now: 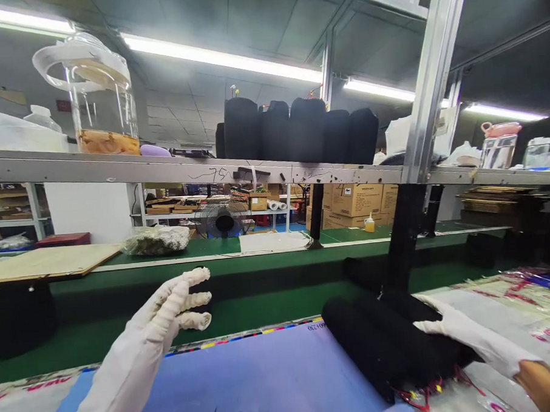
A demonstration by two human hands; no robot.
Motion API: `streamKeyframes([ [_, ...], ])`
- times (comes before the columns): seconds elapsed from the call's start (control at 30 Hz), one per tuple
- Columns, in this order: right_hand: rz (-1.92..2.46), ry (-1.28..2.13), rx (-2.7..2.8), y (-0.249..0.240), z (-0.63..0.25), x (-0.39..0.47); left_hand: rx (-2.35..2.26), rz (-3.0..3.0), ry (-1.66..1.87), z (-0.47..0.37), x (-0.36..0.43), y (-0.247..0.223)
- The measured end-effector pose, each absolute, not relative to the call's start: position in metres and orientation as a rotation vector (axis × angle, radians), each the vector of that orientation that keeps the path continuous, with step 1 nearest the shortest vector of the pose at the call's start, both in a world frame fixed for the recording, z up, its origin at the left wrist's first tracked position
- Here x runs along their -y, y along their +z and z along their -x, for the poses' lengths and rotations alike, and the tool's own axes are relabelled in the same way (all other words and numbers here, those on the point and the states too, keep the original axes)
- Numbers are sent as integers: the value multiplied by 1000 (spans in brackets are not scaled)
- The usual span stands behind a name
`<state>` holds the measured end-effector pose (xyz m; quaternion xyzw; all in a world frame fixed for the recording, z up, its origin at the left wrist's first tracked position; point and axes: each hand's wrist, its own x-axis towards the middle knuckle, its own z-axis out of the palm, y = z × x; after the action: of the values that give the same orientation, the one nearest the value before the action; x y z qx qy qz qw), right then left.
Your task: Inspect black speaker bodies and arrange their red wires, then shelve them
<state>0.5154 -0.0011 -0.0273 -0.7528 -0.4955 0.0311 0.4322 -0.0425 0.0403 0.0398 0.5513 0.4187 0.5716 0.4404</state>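
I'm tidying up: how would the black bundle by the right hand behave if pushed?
The black bundle probably gives softly, looking clothlike. Its rounded sides might let it roll. Loose red wires at its end could snag.

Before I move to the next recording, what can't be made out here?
In the head view:
Right hand: some fingers hidden against the black bundle, so its grip is unclear.
Blue sheet: part covered by the black bundle.
Left forearm: cut off by the bottom edge.
Cardboard boxes: fine print too small to read.
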Motion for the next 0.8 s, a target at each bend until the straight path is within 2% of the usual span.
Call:
streamKeyframes([
  [0.1,1854,281,1342,-57,-521,-6,-1092,-1434,1331,40,-41,37],
  [0.2,1887,344,1358,-78,-523,-10,-1127,-1435,1294,39,-44,35],
  [0.33,1972,285,1389,-89,-518,-13,-1100,-1403,1285,35,-43,37],
  [0.47,2056,117,1482,-70,-494,-20,-1078,-1347,1316,32,-35,44],
  [0.63,1964,-85,1768,-41,-403,-42,-1144,-1370,1351,34,-28,50],
  [0.8,1947,36,1887,-42,-292,-72,-1162,-1404,1339,26,-26,49],
])
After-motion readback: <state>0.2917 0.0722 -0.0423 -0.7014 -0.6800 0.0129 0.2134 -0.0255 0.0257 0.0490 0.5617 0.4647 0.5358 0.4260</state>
